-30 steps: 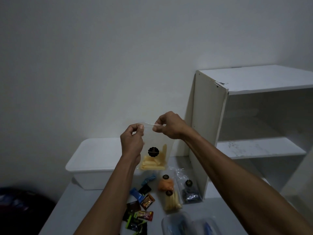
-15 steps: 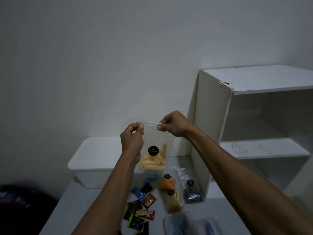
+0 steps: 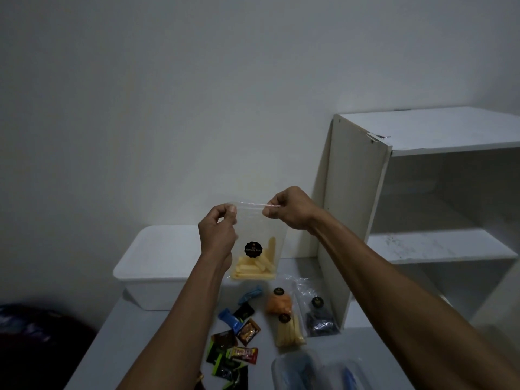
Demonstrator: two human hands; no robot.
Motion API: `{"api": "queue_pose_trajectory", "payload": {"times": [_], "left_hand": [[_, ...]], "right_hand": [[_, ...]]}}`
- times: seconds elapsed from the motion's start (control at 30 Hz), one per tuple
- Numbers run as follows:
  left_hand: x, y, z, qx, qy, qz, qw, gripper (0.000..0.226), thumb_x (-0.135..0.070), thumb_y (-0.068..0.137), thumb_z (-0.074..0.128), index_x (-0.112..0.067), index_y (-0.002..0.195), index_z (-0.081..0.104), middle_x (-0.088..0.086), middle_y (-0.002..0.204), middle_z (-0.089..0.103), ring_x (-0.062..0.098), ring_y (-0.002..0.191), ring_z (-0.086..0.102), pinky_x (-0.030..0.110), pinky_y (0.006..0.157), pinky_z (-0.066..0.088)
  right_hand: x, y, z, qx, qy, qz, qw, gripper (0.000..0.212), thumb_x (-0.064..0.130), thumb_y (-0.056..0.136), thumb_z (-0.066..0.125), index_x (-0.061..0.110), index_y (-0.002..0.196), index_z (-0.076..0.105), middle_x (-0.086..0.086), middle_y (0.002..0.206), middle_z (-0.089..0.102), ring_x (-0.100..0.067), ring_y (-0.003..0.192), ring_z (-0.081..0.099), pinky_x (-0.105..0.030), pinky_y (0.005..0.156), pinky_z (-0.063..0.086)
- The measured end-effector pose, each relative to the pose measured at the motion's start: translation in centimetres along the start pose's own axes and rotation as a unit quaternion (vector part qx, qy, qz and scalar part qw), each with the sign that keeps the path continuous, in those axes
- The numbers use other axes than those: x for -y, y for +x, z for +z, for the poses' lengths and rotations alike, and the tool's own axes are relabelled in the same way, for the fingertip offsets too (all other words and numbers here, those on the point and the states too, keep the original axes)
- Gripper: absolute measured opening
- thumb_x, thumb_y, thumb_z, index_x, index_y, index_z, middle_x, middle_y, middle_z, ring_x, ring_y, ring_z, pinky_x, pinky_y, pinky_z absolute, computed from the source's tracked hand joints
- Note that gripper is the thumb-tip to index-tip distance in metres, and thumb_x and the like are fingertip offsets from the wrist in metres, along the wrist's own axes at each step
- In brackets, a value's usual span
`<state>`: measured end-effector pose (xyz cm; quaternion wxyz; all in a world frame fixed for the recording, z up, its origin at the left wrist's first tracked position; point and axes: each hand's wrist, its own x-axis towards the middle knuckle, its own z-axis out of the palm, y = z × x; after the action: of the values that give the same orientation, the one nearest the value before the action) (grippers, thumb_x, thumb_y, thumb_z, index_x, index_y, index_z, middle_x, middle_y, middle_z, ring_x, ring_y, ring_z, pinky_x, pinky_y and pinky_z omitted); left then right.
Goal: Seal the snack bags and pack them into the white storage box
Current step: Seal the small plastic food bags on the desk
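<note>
White shelving stands at the worktop's right edge, and the lidded white storage box sits at its back left corner. Above the box's right end hangs a clear snack bag of pale sticks. The left hand and right hand each pinch a top corner, while more snack bags and small wrappers lie near the front edge.

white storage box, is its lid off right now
No, the white storage box sits on the table with its lid on, behind the snack bag held up by the left hand and right hand.
</note>
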<state>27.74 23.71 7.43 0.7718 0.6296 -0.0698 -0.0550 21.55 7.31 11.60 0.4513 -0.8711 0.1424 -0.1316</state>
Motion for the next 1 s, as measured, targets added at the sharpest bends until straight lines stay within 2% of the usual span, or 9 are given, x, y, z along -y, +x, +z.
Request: {"api": "queue_pose_trajectory", "payload": {"times": [0.13,0.27,0.43,0.57,0.7,0.77,0.87,0.93,1.0], "left_hand": [[0.2,0.2,0.0,-0.002,-0.005,-0.007,1.000,0.008,-0.023,0.094,0.063,-0.023,0.089,0.068,-0.004,0.089,0.063,0.012,0.080,0.056,0.038,0.073,0.053],[0.4,0.7,-0.6,-0.010,-0.007,-0.011,1.000,0.008,-0.024,0.094,0.063,-0.026,0.088,0.068,-0.001,0.099,0.065,0.014,0.087,0.057,0.042,0.076,0.055],[0.6,1.1,-0.8,-0.011,-0.011,-0.014,1.000,0.009,-0.023,0.094,0.064,-0.026,0.087,0.068,0.000,0.103,0.066,0.014,0.087,0.057,0.040,0.074,0.054],[0.6,1.3,-0.9,-0.016,-0.015,-0.019,1.000,0.009,-0.024,0.094,0.064,-0.026,0.087,0.068,-0.002,0.100,0.065,0.013,0.086,0.057,0.040,0.076,0.054],[0.6,1.5,-1.3,-0.015,-0.024,-0.022,0.999,0.009,-0.024,0.093,0.064,-0.026,0.086,0.068,-0.004,0.098,0.065,0.013,0.086,0.056,0.039,0.075,0.052],[0.7,1.4,-1.3,-0.013,-0.023,-0.023,0.999,0.009,-0.024,0.093,0.064,-0.025,0.085,0.068,-0.004,0.097,0.064,0.013,0.085,0.056,0.038,0.074,0.052],[0.8,1.3,-1.2,-0.014,-0.023,-0.028,0.999,0.011,-0.025,0.094,0.064,-0.026,0.083,0.068,-0.004,0.096,0.064,0.013,0.085,0.055,0.039,0.074,0.052],[0.7,1.4,-1.3,-0.016,-0.023,-0.030,0.999,0.012,-0.025,0.094,0.063,-0.026,0.083,0.068,-0.004,0.096,0.064,0.013,0.085,0.056,0.039,0.074,0.052],[0.6,1.5,-1.5,-0.018,-0.024,-0.030,0.999,0.011,-0.025,0.094,0.064,-0.026,0.084,0.068,-0.004,0.096,0.064,0.013,0.086,0.056,0.039,0.074,0.052]], "right_hand": [[-0.4,0.1,0.7,-0.026,0.019,0.003,0.999,0.012,0.021,0.083,0.079,0.012,0.078,0.073,0.000,0.081,0.072,-0.011,0.074,0.062,-0.029,0.072,0.053],[-1.3,0.1,0.5,-0.022,0.084,0.023,0.996,0.015,0.021,0.080,0.081,0.015,0.074,0.069,-0.008,0.092,0.075,-0.013,0.082,0.066,-0.032,0.081,0.057],[-1.4,-0.3,0.8,-0.037,0.122,0.034,0.991,0.020,0.019,0.084,0.078,0.001,0.092,0.072,-0.003,0.080,0.067,-0.007,0.074,0.061,-0.022,0.070,0.046],[-1.5,-0.5,1.0,-0.038,0.165,0.045,0.985,0.027,0.019,0.082,0.080,-0.003,0.096,0.072,0.002,0.082,0.068,0.000,0.070,0.060,-0.013,0.059,0.043],[-1.9,-0.7,1.0,-0.043,0.212,0.070,0.974,0.022,0.020,0.082,0.080,0.000,0.087,0.070,0.005,0.085,0.071,-0.003,0.075,0.061,-0.029,0.070,0.046],[-2.0,-0.7,1.2,-0.053,0.217,0.073,0.972,0.023,0.017,0.082,0.079,-0.003,0.089,0.070,0.000,0.093,0.074,-0.005,0.080,0.064,-0.026,0.072,0.048],[-2.0,-0.8,1.4,-0.062,0.212,0.067,0.973,0.016,0.015,0.083,0.078,0.001,0.085,0.070,-0.002,0.096,0.075,0.003,0.076,0.065,-0.016,0.063,0.045],[-2.1,-1.0,1.4,-0.058,0.227,0.071,0.970,0.015,0.019,0.081,0.080,0.008,0.081,0.069,0.003,0.095,0.075,0.005,0.077,0.065,-0.019,0.063,0.049],[-2.3,-1.0,1.3,-0.052,0.236,0.083,0.967,0.016,0.022,0.080,0.081,0.011,0.080,0.070,0.003,0.101,0.075,-0.005,0.094,0.065,-0.030,0.072,0.051]]}}
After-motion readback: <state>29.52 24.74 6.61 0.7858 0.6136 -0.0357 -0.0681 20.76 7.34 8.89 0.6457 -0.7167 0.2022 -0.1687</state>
